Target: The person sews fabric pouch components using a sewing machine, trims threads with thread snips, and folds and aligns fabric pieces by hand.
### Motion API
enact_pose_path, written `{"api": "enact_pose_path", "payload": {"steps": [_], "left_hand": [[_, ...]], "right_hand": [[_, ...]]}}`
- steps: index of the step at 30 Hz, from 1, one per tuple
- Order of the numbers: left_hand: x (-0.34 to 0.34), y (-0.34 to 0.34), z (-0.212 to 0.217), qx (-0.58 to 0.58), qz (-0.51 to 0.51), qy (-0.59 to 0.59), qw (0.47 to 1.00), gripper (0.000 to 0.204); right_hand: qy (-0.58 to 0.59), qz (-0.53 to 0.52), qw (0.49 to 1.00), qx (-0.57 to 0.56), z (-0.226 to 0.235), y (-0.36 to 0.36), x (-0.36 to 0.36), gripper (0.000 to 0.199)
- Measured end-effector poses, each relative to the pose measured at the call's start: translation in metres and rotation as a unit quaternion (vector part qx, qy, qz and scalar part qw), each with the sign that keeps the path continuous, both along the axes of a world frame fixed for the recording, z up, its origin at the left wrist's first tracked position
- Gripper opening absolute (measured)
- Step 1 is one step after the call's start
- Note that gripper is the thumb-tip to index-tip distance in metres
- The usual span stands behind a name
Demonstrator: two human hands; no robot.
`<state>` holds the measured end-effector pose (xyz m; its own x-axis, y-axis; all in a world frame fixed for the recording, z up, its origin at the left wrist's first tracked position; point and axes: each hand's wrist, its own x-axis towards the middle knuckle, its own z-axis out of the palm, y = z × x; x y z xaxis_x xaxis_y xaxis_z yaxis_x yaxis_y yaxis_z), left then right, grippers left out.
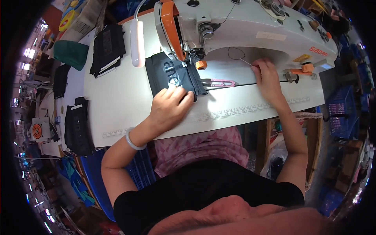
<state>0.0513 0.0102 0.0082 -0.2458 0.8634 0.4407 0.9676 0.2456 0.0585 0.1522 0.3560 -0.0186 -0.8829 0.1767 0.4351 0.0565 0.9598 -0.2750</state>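
Note:
A black fabric piece [158,74] with light lettering lies under the needle area of a white and orange sewing machine [243,33]. My left hand [170,107], fingers bent and closed, grips its near edge; a small bright white patch shows at the fingertips. To the right, my right hand [269,80] is over the machine bed, thumb and fingers pinched on a thin light rod [246,62]. A dark thin loop [237,53] curves near the rod's far end; whether they are joined is unclear. Between my hands lie pink thread snips [221,83], their blades toward the fabric.
Stacks of black fabric pieces [107,49] lie on the table's left, with another black bundle [77,129] nearer. A white lamp [137,45] hangs beside the machine head. A ruler strip [235,113] runs along the front edge. A blue crate [340,111] stands at right.

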Motion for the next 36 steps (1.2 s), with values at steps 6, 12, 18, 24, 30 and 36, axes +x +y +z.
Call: {"api": "enact_pose_path", "payload": {"steps": [6,12,18,24,30,36], "left_hand": [[-0.009,-0.007,-0.007,0.155,-0.004,-0.187,0.970,0.030],[-0.014,-0.008,-0.013,0.182,-0.013,-0.246,0.952,0.031],[-0.014,-0.008,-0.010,0.191,-0.016,-0.261,0.946,0.032],[-0.015,-0.009,-0.007,0.185,-0.009,-0.284,0.941,0.032],[-0.016,-0.009,-0.006,0.174,-0.018,-0.262,0.949,0.031],[-0.015,-0.010,-0.006,0.188,-0.006,-0.251,0.949,0.027]], "right_hand": [[-0.014,0.115,0.955,-0.275,0.032,-0.080,0.011,0.011],[-0.007,0.235,0.963,-0.134,0.033,-0.131,-0.001,0.013],[-0.002,0.237,0.965,-0.113,0.026,-0.135,-0.009,0.015],[-0.003,0.233,0.967,-0.104,0.030,-0.134,-0.009,0.015],[-0.039,0.234,0.970,-0.050,0.045,-0.135,-0.006,0.015],[-0.036,0.221,0.966,-0.133,0.036,-0.147,-0.010,0.008]]}}
